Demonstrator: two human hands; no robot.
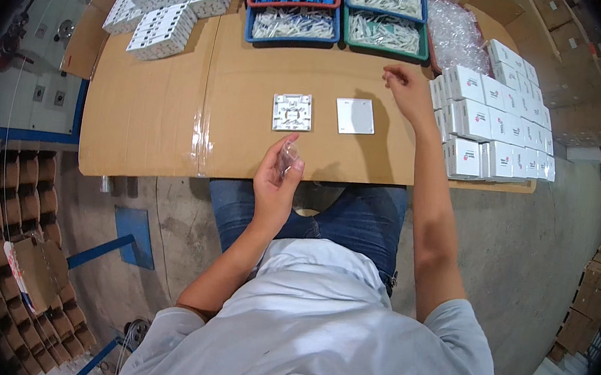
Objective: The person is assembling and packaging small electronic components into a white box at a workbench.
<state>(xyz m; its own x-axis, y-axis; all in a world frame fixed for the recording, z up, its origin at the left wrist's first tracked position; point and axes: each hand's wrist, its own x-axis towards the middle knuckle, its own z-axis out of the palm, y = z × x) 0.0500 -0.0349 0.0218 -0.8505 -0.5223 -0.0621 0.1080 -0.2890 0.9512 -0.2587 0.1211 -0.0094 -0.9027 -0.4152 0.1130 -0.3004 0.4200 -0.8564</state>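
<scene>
Well left of the flat white plate on our bench, and beyond it, we see stacked white units, cut off above. Left of the plate and closer to us, our left hand's fingers grasp a clear bag; its edges are hard to make out, its visible length pointing roughly away from us. A squarish moulded frame lies just left of the plate. Right of and beyond the plate, our right hand's fingers curl loosely; we cannot tell whether they hold anything.

Clear plastic is held near a flat-lying white frame.
</scene>
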